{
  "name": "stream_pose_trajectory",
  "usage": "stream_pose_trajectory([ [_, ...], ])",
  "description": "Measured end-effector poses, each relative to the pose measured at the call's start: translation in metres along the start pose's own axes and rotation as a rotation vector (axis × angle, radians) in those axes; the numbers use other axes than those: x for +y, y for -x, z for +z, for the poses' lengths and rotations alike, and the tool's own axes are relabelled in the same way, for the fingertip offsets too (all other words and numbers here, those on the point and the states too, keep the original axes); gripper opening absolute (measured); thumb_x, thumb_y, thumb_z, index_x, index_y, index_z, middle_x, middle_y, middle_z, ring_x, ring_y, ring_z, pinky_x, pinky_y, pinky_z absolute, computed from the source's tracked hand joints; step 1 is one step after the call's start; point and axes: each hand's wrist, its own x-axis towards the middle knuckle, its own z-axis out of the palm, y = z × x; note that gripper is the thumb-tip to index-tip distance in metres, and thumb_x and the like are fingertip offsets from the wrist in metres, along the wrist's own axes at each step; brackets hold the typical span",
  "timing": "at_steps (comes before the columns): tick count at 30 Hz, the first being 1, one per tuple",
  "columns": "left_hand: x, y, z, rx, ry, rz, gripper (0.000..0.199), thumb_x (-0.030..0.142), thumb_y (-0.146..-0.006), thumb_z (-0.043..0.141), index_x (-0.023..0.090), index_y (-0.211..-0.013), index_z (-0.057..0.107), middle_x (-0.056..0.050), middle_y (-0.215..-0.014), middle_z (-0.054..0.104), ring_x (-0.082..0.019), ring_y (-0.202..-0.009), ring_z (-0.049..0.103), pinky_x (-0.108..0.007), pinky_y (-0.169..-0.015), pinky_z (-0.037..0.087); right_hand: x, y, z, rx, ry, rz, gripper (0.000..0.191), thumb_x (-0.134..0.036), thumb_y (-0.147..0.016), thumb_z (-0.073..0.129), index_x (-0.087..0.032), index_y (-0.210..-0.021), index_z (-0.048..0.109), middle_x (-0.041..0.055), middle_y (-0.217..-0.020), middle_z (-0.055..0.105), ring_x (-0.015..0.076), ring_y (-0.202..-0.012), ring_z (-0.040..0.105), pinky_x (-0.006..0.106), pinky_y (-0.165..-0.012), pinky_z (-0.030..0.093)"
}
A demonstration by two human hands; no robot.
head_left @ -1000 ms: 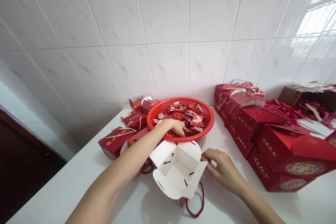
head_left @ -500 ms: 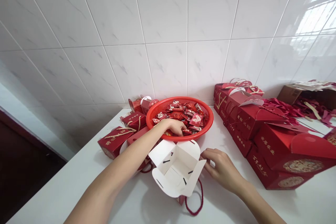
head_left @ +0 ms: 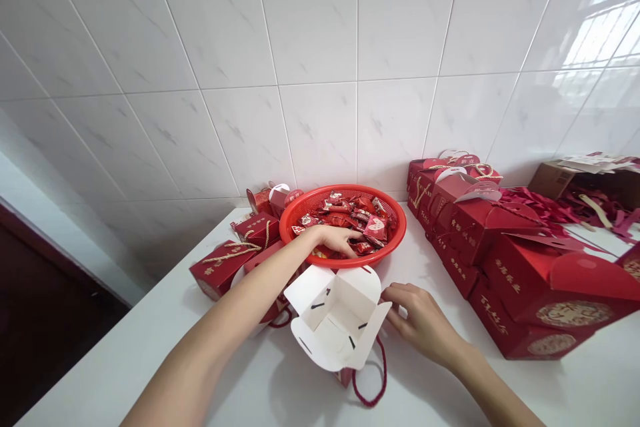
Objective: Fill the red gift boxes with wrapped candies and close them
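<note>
grip of the left hand [head_left: 339,239] is resting, fingers parted, among wrapped candies [head_left: 375,228] in the red plastic colander [head_left: 383,257]; whether it is holding any, i cannot tell. the right hand [head_left: 419,320] is curling, hold unclear, at a flap [head_left: 373,337] of the open gift box [head_left: 333,333], which is sitting before the colander on the table [head_left: 425,400].

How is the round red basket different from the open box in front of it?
The basket has a round rim; the box has flaps folded outward.
The basket is red inside; the box is white inside.
The basket holds a heap of wrapped packets, with the left hand among them; the box shows its white floor.
Both are open at the top.
</note>
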Motion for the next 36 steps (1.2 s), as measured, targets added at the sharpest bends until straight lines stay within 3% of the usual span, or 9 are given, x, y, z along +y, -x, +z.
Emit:
stream_pose_trajectory([
  [4, 0.000, -0.001, 0.003, 0.022, 0.022, 0.033, 0.078, 0.039, -0.071, 0.071, 0.029, -0.145, 0.051, -0.003, -0.149, 0.054, -0.024, -0.126, 0.057, -0.027, -0.098, 0.048, -0.001, 0.000, 0.000, 0.006, -0.014, -0.001, 0.025, -0.012, -0.088, 0.044, -0.021, -0.083, 0.067, 0.0041, -0.075, 0.067, 0.0183, -0.072, 0.062, 0.026, -0.066, 0.042],
  [10, 0.007, 0.001, 0.005, 0.119, -0.044, 0.032, 0.049, 0.048, -0.077, 0.069, 0.023, -0.119, 0.071, -0.002, -0.110, 0.074, -0.021, -0.094, 0.067, -0.024, -0.073, 0.049, -0.002, 0.000, 0.001, 0.003, -0.016, 0.000, 0.025, -0.011, -0.087, 0.044, -0.020, -0.083, 0.067, 0.0044, -0.075, 0.068, 0.0186, -0.072, 0.063, 0.026, -0.066, 0.042],
  [16, 0.009, 0.012, 0.002, 0.266, 0.052, 0.170, 0.030, 0.030, -0.078, 0.071, 0.022, -0.106, 0.076, -0.001, -0.106, 0.076, -0.020, -0.099, 0.068, -0.025, -0.085, 0.050, -0.001, -0.001, 0.000, -0.006, -0.026, 0.010, 0.027, -0.010, -0.087, 0.044, -0.020, -0.083, 0.068, 0.0040, -0.075, 0.069, 0.0181, -0.073, 0.063, 0.026, -0.067, 0.041],
  [21, 0.007, 0.026, 0.004, 0.468, 0.086, 0.162, 0.031, 0.022, -0.079, 0.068, 0.020, -0.109, 0.074, -0.003, -0.112, 0.075, -0.020, -0.104, 0.068, -0.028, -0.096, 0.049, -0.001, -0.002, 0.001, -0.016, -0.030, 0.022, 0.026, -0.009, -0.086, 0.044, -0.019, -0.081, 0.068, 0.0041, -0.076, 0.069, 0.0181, -0.073, 0.063, 0.026, -0.068, 0.041],
  [30, 0.019, 0.055, 0.013, 1.004, -0.043, 0.122, 0.031, 0.019, -0.088, 0.059, 0.023, -0.117, 0.070, -0.004, -0.122, 0.071, -0.021, -0.115, 0.064, -0.031, -0.106, 0.045, -0.002, -0.002, 0.002, -0.040, -0.014, 0.040, 0.025, -0.009, -0.085, 0.046, -0.020, -0.079, 0.067, 0.0039, -0.075, 0.069, 0.0182, -0.072, 0.064, 0.025, -0.067, 0.041],
  [33, 0.022, 0.064, 0.020, 1.071, -0.008, 0.136, 0.030, 0.022, -0.090, 0.059, 0.025, -0.119, 0.069, -0.003, -0.123, 0.070, -0.020, -0.117, 0.063, -0.030, -0.106, 0.045, -0.001, -0.003, 0.003, -0.030, -0.012, 0.030, 0.025, -0.009, -0.084, 0.044, -0.020, -0.078, 0.066, 0.0040, -0.076, 0.069, 0.0183, -0.073, 0.064, 0.026, -0.067, 0.042],
  [36, 0.018, 0.066, 0.031, 1.044, 0.017, 0.105, 0.030, 0.021, -0.089, 0.060, 0.026, -0.117, 0.069, -0.002, -0.120, 0.071, -0.021, -0.115, 0.064, -0.032, -0.106, 0.046, 0.001, -0.004, 0.004, -0.015, -0.012, 0.019, 0.026, -0.011, -0.084, 0.042, -0.020, -0.076, 0.065, 0.0046, -0.077, 0.070, 0.0185, -0.072, 0.063, 0.027, -0.067, 0.042],
])
